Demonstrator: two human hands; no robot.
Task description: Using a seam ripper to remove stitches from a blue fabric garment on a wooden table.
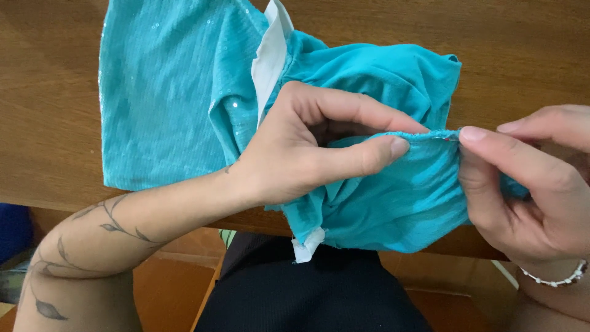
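While only the head view is available, it shows enough: a turquoise sequined garment [178, 92] lies spread on the wooden surface [49, 92], its lower part bunched up and hanging over the near edge.

Left hand [301, 147] sits on top of the bunched fabric, thumb and forefinger pinched together on a folded hem edge [424, 134]. Right hand [534, 184] pinches the same edge just beside it, thumb and forefinger closed on the cloth. The two hands are close, fingertips nearly touching, with the short stretch of hem pulled taut between them (something small and reddish shows right at the right fingertips, too small to identify).

White lining strip [270, 55] shows along a seam at the top of the garment, and another white bit [307, 246] pokes out at the bottom, hanging below the surface edge.

Left forearm carries a vine-and-leaf tattoo [117, 224]. Right wrist wears a beaded bracelet [556, 278]. Dark clothing [307, 289] on the person's lap is visible below the surface.
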